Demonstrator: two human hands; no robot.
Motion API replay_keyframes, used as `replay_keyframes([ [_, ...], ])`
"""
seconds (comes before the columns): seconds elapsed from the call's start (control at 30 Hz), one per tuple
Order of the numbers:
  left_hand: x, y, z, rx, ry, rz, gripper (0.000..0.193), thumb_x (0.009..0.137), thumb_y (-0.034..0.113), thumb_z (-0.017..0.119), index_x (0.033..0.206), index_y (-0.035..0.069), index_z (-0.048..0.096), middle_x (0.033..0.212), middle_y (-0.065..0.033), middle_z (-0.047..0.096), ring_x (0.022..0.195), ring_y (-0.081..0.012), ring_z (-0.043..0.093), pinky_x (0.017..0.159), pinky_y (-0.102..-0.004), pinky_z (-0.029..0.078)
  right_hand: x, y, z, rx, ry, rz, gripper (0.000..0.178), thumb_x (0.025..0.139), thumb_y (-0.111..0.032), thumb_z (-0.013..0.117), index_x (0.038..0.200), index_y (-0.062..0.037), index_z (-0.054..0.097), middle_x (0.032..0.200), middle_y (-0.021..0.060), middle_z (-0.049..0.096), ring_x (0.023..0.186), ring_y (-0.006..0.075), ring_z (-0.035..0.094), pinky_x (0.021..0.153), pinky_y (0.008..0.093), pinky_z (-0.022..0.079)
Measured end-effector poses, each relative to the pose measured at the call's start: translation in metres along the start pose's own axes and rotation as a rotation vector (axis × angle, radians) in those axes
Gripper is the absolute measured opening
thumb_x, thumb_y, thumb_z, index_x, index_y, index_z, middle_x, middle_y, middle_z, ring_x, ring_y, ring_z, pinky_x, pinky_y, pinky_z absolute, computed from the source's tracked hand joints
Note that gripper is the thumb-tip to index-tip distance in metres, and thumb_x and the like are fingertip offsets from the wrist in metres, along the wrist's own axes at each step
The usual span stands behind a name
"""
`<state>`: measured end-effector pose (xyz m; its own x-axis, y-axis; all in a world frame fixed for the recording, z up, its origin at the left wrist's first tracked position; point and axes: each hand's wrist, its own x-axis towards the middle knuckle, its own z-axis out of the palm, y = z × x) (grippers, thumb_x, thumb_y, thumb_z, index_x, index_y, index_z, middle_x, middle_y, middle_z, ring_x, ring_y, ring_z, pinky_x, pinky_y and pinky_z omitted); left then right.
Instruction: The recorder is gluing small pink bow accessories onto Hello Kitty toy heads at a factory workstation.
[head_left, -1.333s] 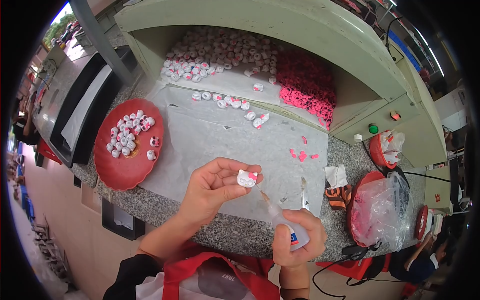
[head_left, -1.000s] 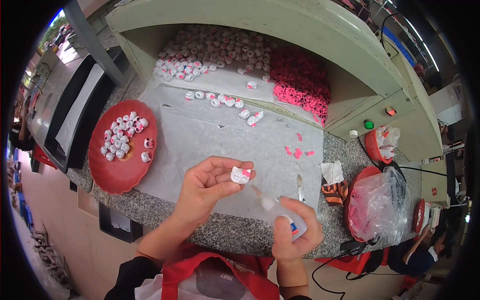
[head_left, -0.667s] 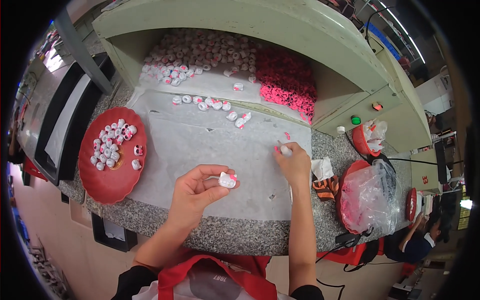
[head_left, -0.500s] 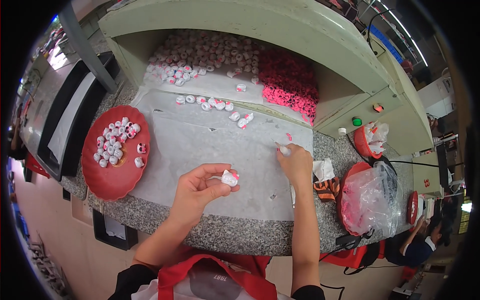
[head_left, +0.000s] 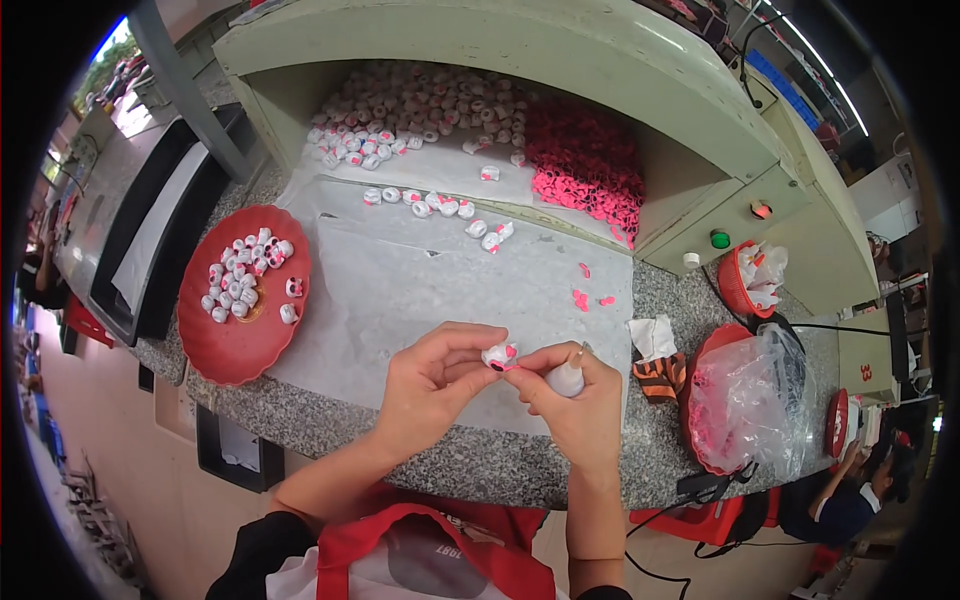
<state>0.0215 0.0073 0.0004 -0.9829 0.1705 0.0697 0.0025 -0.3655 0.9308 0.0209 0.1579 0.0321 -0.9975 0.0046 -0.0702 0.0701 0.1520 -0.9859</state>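
My left hand (head_left: 425,388) pinches a small white toy head (head_left: 496,356) with a pink bow, over the middle of the white sheet (head_left: 380,270). Against it comes my right hand (head_left: 585,425), its thumb and finger at a small pink and black piece (head_left: 509,366) on the head's near side. A small translucent squeeze bottle (head_left: 566,379) is also tucked in the right hand, nozzle pointing up and away. Several loose pink pieces (head_left: 581,300) lie on the sheet beyond the right hand, and a row of white heads (head_left: 421,208) runs along its far edge.
At left sits a red scalloped dish (head_left: 205,350) of white heads. White heads (head_left: 420,100) and pink pieces (head_left: 590,180) are heaped under the green hood (head_left: 480,38). A red cup (head_left: 735,290), striped cloth (head_left: 660,380) and bagged dish (head_left: 745,400) stand right; a person (head_left: 850,500) sits beyond.
My right hand has come back leftward and nearer, from the loose pink pieces to the toy head, bringing a pink piece and the bottle. My left hand has shifted slightly right, turning the head.
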Motion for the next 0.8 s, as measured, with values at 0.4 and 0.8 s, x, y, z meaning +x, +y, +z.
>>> replay_keyframes([
  [0.4, -0.002, 0.002, -0.002, -0.005, -0.023, -0.001, 0.027, 0.081, -0.007, 0.050, 0.108, -0.005, 0.051, 0.112, -0.0176, 0.052, 0.101, -0.0211, 0.053, 0.085, -0.0302, 0.045, -0.002, 0.008, 0.010, 0.074, 0.037, -0.091, 0.017, 0.068, 0.003, 0.067, 0.084, 0.0005, 0.062, 0.072, 0.0025, 0.060, 0.065, 0.0051, 0.052, 0.058, 0.0175, 0.041],
  [0.8, -0.003, -0.004, 0.006, 0.034, 0.004, 0.050, 0.024, 0.084, -0.005, 0.048, 0.107, -0.006, 0.051, 0.109, -0.0158, 0.054, 0.098, -0.0195, 0.055, 0.084, -0.0293, 0.044, -0.002, 0.015, 0.005, 0.019, 0.021, -0.121, 0.013, 0.069, 0.003, 0.066, 0.081, -0.0004, 0.061, 0.072, 0.0006, 0.059, 0.065, 0.0036, 0.051, 0.057, 0.0167, 0.040],
])
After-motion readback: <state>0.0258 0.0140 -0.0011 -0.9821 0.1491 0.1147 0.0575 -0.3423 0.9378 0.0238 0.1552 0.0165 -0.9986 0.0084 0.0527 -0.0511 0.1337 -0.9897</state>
